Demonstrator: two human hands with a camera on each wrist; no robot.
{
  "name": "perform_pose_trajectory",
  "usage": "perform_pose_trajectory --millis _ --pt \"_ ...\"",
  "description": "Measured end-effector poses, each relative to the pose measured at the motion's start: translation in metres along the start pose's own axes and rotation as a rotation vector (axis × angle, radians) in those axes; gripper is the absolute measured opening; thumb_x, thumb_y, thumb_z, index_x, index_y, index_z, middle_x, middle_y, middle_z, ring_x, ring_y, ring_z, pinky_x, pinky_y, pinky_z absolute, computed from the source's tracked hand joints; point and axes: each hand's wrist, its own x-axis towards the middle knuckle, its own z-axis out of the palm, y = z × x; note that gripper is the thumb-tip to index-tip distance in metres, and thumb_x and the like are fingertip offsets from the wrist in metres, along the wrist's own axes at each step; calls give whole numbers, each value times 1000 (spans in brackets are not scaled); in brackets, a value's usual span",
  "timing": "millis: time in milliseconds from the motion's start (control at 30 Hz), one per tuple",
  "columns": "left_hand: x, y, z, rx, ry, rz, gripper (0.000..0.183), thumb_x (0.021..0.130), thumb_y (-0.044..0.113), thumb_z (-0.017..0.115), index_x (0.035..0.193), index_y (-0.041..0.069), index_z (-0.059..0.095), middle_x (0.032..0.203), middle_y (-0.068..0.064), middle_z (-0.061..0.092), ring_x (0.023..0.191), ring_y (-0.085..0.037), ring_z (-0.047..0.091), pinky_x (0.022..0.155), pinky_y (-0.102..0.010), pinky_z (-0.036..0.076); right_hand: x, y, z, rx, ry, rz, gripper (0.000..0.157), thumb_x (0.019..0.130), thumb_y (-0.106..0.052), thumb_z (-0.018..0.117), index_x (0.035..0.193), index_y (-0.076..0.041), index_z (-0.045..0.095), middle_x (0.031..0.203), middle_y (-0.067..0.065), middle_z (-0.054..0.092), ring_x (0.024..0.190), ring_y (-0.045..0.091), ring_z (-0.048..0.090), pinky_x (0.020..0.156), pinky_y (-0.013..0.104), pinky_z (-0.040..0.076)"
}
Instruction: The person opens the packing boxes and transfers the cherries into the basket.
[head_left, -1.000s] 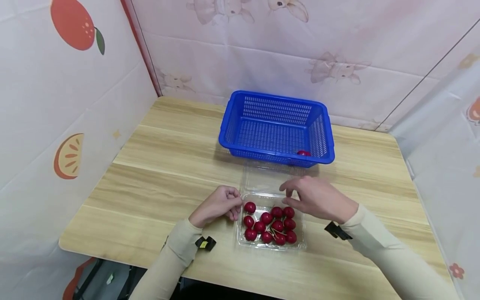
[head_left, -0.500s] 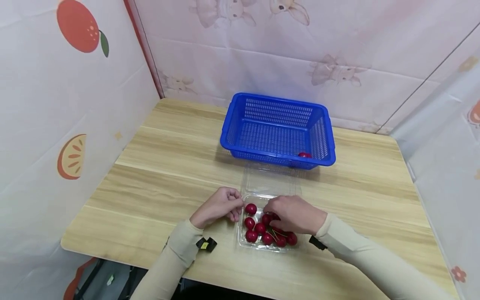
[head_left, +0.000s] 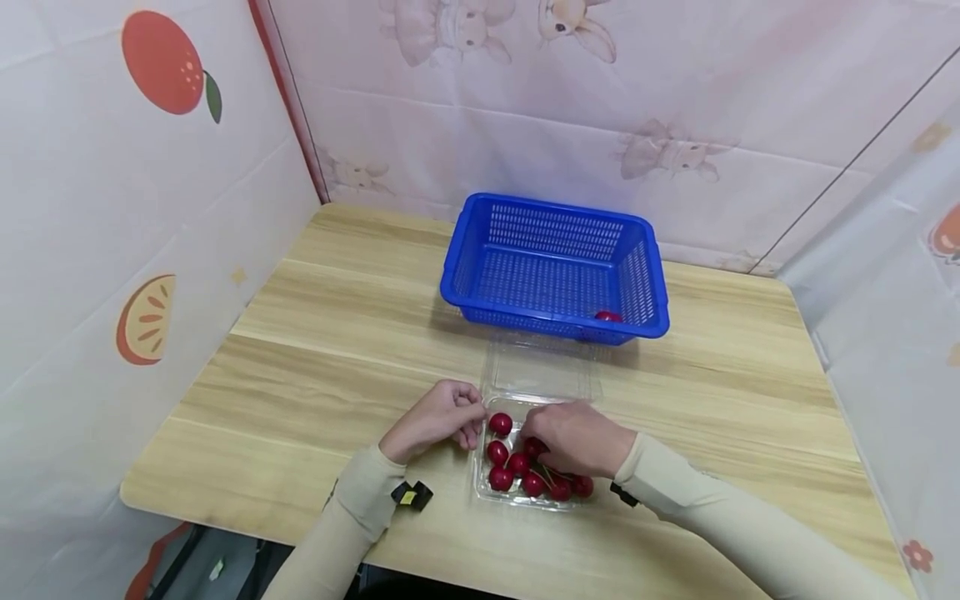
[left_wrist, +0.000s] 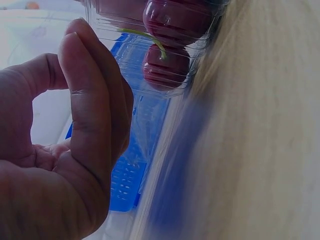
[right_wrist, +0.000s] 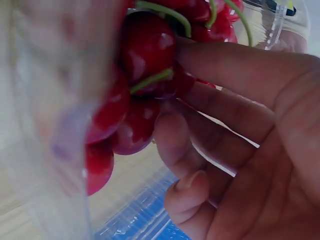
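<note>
An open clear plastic clamshell box (head_left: 480,487) holds several dark red cherries (head_left: 501,478), some with green stems. At its left rim my left hand (head_left: 442,417) pinches the edge between thumb and curled fingers; the left wrist view shows these fingertips against the clear wall, with cherries (left_wrist: 167,67) behind it. My right hand (head_left: 581,437) reaches into the box from the right, back upward, covering part of the fruit. Thumb and fingers close around a cherry (right_wrist: 184,82) among others in the right wrist view, where the near plastic wall is blurred.
Behind the box, its clear lid (head_left: 540,367) lies folded back on the wooden table (head_left: 300,383). Beyond the lid stands a blue perforated basket (head_left: 555,317), with red cherries (head_left: 607,317) in its front right corner. Printed cloth walls (head_left: 525,142) border the table.
My right hand has come down leftward from above the box's right rim into the cherries, its fingers closing among them. The left hand stays at the left rim. The head view shifts slightly.
</note>
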Motion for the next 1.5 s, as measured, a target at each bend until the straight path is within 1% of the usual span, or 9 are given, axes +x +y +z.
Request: perform_pose_trajectory --millis 367,500,567,667,900,1033,1167,1333,1500 --pt "-1 -4 0 -4 2 -2 13 95 7 62 96 -6 62 65 1 64 50 -8 60 48 -20 57 -1 -2 3 -7 -15 4 25 84 -14 83 108 -18 78 100 -3 77 85 11 71 73 25 61" --pt "-2 -3 0 -7 -2 4 14 95 7 62 97 -7 62 66 1 65 50 -8 61 48 -20 57 -2 0 -1 10 1 -4 18 85 -17 82 102 -19 77 94 -5 74 79 7 66 70 24 59" --pt "-2 -2 0 -6 -5 6 15 95 7 62 97 -7 62 66 1 65 50 -9 61 48 -20 57 -3 1 -5 20 9 -1 12 86 -19 82 97 -20 76 90 -7 72 76 6 62 68 24 57" --pt "-2 -1 0 2 -8 5 14 96 7 62 97 -7 62 66 1 65 50 -9 61 48 -20 57 -5 2 -13 35 21 8 11 87 -21 82 93 -20 74 89 -6 71 75 5 60 68 25 57" --pt "0 3 -2 -6 2 0 14 96 6 60 99 -8 62 66 0 65 50 -9 61 49 -21 58 -10 7 -34 19 55 37 18 87 -22 82 103 -16 75 91 -4 70 74 6 59 70 27 59" --pt "0 4 -2 -7 0 1 16 97 6 60 100 -9 61 67 0 65 51 -9 61 49 -21 58 -14 10 -43 44 70 59 20 89 -23 81 106 -16 75 94 -4 72 78 10 63 72 27 60" --pt "0 2 -2 -6 -4 -2 17 97 6 61 100 -10 61 67 0 65 51 -9 61 49 -20 58 -18 13 -52 49 91 70 21 89 -24 81 108 -17 76 94 -5 73 82 11 66 74 26 60" --pt "1 1 -1 -6 -5 -7 17 97 5 60 101 -11 60 67 1 65 51 -8 61 49 -20 58 -23 16 -64 60 127 93 21 89 -25 81 108 -17 76 95 -7 73 80 5 64 71 22 59" --pt "0 0 0 4 -7 -5 15 97 6 61 100 -9 61 67 0 65 51 -9 61 49 -20 57 -27 22 -73 46 191 92 17 89 -23 81 104 -17 76 95 -7 74 87 8 66 78 28 62"
